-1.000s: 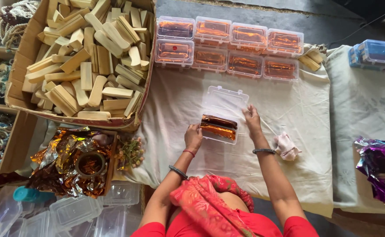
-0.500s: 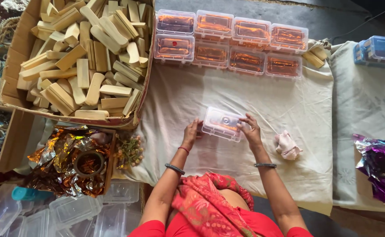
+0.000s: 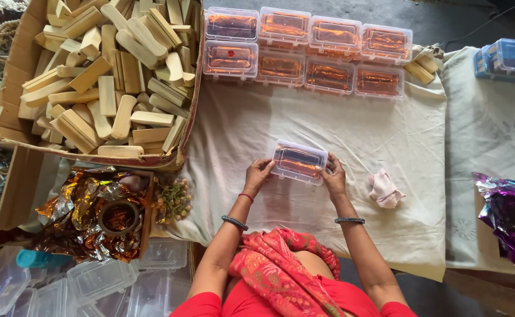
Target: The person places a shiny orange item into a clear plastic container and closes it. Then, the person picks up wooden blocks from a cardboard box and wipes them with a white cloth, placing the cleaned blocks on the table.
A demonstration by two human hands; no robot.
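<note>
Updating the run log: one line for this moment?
left hand: grips box end | right hand: grips other end | small clear plastic box: lid shut, on cream cloth

Both arms reached forward from the lower edge of the view, elbows bent and spread, forearms angling in toward each other. The left hand sat at the left end of a small clear box, fingers curled and pressed against its side, wrist slightly cocked. The right hand mirrored it at the right end, fingers bent over the corner, thumb tucked close. Both hands gripped at once, level with one another, palms turned inward. A dark bangle ringed each forearm just below the wrist, and a thin red thread circled the left wrist. Bare arms, short red sleeves at the shoulders.
</note>
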